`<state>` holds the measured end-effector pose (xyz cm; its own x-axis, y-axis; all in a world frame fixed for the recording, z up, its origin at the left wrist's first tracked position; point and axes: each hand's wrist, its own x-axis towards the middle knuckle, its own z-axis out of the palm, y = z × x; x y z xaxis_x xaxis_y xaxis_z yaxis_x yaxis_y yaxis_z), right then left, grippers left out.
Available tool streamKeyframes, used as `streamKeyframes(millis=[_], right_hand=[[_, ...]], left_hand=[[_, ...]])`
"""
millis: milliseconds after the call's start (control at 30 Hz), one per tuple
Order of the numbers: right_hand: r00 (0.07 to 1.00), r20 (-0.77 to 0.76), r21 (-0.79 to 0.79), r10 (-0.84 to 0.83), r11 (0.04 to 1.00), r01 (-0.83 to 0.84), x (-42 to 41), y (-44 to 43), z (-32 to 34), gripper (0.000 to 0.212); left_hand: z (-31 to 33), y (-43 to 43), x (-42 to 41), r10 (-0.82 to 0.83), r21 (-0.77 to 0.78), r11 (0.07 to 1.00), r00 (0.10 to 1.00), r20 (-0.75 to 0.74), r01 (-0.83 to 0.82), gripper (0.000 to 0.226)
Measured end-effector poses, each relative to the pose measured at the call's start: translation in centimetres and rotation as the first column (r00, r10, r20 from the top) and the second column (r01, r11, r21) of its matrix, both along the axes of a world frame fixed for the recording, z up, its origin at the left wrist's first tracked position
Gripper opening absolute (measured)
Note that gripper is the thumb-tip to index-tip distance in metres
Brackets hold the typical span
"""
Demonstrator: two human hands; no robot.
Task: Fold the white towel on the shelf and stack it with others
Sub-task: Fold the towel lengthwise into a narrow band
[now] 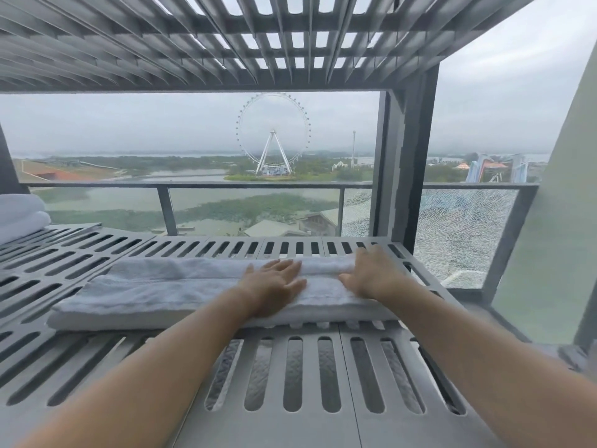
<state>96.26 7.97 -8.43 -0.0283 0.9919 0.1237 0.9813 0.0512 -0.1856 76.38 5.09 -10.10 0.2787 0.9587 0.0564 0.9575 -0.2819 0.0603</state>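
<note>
Fingers point(290, 265) straight, left hand point(274, 281) and right hand point(371, 274) press 1 white towel point(161, 294); 2 stacked towels point(19, 215)

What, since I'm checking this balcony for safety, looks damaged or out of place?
The glass panel right of the shelf is shattered: a dense web of cracks covers it. The towel lies folded under the left hand and right hand; nothing else stands out.

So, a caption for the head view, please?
Left hand and right hand press a folded white towel flat on the slotted shelf.
</note>
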Motion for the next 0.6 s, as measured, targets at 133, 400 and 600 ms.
streamKeyframes(millis=[133,400,600], right_hand=[[0.995,-0.029,-0.058,-0.095,0.994,0.093,0.3,0.2,0.3,0.074],[0.987,-0.077,-0.135,-0.139,0.982,0.128,0.3,-0.1,1.0,0.077],[0.957,-0.209,-0.075,-0.2,0.979,0.189,-0.8,-1.4,2.2,0.07]], left_hand=[[0.0,-0.1,-0.1,0.003,0.018,1.0,1.0,0.003,-0.003,0.059],[0.6,-0.1,-2.3,0.385,-0.019,0.923,0.923,0.006,-0.384,0.075],[0.4,-0.4,-3.1,0.415,-0.074,0.907,0.91,-0.021,-0.415,0.072]])
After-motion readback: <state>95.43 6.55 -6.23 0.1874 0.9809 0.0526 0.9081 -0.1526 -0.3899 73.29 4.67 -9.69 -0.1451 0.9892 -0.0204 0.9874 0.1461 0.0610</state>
